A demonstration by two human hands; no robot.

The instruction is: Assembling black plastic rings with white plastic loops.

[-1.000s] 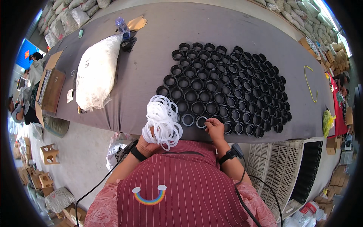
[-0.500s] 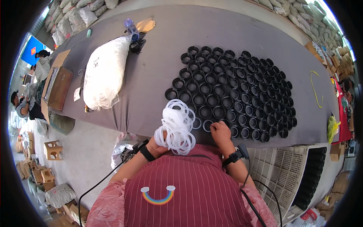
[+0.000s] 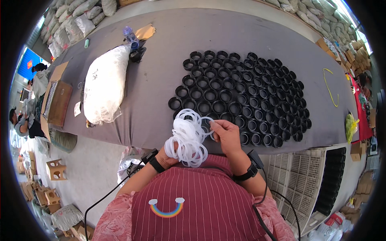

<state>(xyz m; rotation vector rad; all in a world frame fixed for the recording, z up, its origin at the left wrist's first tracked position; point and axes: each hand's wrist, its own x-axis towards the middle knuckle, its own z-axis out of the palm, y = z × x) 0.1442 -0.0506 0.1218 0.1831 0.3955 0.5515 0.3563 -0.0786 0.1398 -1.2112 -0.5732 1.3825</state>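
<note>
A loose bunch of translucent white rings (image 3: 187, 138) is gripped in my left hand (image 3: 165, 156) near the table's front edge; the bunch hides most of its fingers. My right hand (image 3: 226, 134) pinches one white ring (image 3: 207, 127) between thumb and fingers at the right side of the bunch. Just beyond both hands, many black round rings or caps (image 3: 225, 95) stand in close rows on the grey cloth. The nearest of them are partly covered by my hands and the bunch.
A stuffed white plastic bag (image 3: 106, 86) lies on the grey table (image 3: 161, 44) at left, with a bottle (image 3: 129, 35) behind it. An open carton (image 3: 58, 102) stands at the left edge. Plastic crates (image 3: 295, 180) stand below the front right. Yellow cord (image 3: 330, 86) lies at right.
My right hand has moved left and up from the near row of black rings to the bunch, and now pinches a white ring. My left hand stays around the bunch. The view has shifted slightly.
</note>
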